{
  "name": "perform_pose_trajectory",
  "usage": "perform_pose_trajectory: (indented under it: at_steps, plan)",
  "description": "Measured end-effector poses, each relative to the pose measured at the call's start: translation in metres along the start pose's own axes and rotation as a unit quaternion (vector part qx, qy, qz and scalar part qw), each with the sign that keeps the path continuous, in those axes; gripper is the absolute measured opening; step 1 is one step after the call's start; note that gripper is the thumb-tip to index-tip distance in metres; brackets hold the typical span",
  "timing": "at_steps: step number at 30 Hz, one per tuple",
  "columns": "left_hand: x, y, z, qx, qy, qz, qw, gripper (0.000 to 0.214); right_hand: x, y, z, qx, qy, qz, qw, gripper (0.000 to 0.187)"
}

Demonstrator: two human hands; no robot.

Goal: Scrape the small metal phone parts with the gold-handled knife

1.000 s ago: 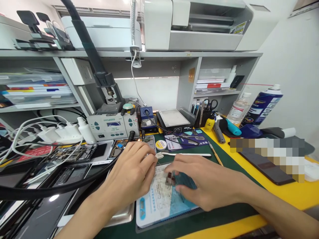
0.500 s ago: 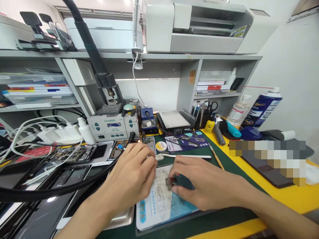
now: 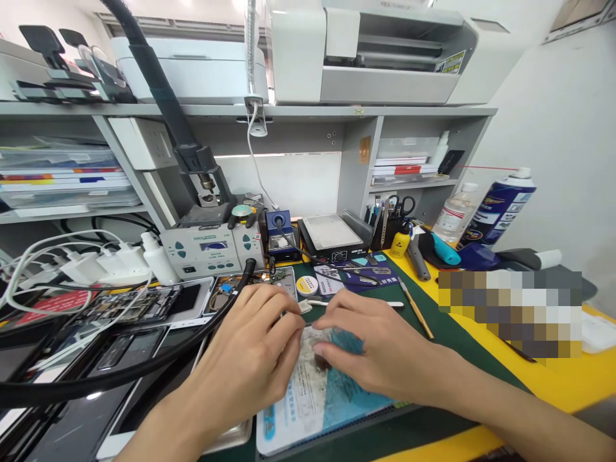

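My left hand (image 3: 264,343) is closed, its fingers curled and pressed together beside the booklet's left edge. Whatever those fingers grip, if anything, is hidden from this side. Close by on the right, my right hand (image 3: 370,340) hovers over the booklet with thumb and forefinger apart. Below its thumb is a small dark piece (image 3: 321,363), too blurred to name. Under both hands lies the white and blue booklet (image 3: 298,410), smudged with dark marks. A black hose (image 3: 212,333) runs behind my left hand, its upper end showing above the knuckles.
Opened phones (image 3: 139,359) cover the left side. Behind stand a hot-air station (image 3: 206,250), a soldering iron stand (image 3: 283,237) and a heating plate (image 3: 332,234). A brush (image 3: 416,308), a yellow bottle (image 3: 400,245) and a spray can (image 3: 498,208) are to the right.
My right hand has shifted left towards my left hand, and its thumb and forefinger have parted from the small greyish piece. The view has swung slightly right.
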State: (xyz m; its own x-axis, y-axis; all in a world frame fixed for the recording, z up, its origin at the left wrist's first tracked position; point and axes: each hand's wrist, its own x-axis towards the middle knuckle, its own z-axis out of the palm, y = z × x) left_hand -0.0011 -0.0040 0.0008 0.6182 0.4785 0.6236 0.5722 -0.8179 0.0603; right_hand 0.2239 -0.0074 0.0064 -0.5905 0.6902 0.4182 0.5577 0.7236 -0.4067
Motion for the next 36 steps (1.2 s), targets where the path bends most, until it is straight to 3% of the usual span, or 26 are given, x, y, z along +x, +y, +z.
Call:
perform_pose_trajectory:
  at_steps: [5,15,18,22,36]
  plan:
    - [0.0,0.001,0.001,-0.002,0.009,0.011,1.0,0.011,0.001,-0.001,0.006,0.004,0.014,-0.014,1.0,0.017]
    - [0.001,0.0,-0.001,0.009,0.019,0.012,1.0,0.01,0.003,-0.006,-0.008,0.008,-0.013,0.072,0.997,0.012]
    - [0.001,0.0,0.0,0.011,0.023,0.013,1.0,0.009,0.003,-0.004,-0.012,0.023,0.003,0.084,0.996,0.012]
    - [0.001,0.001,0.0,0.012,0.029,0.017,0.999,0.01,0.005,-0.004,-0.012,0.033,0.008,0.071,0.997,0.006]
    - [0.001,-0.002,0.002,0.027,0.037,0.013,0.999,0.011,0.004,-0.003,-0.015,0.016,-0.07,0.042,0.997,0.005]
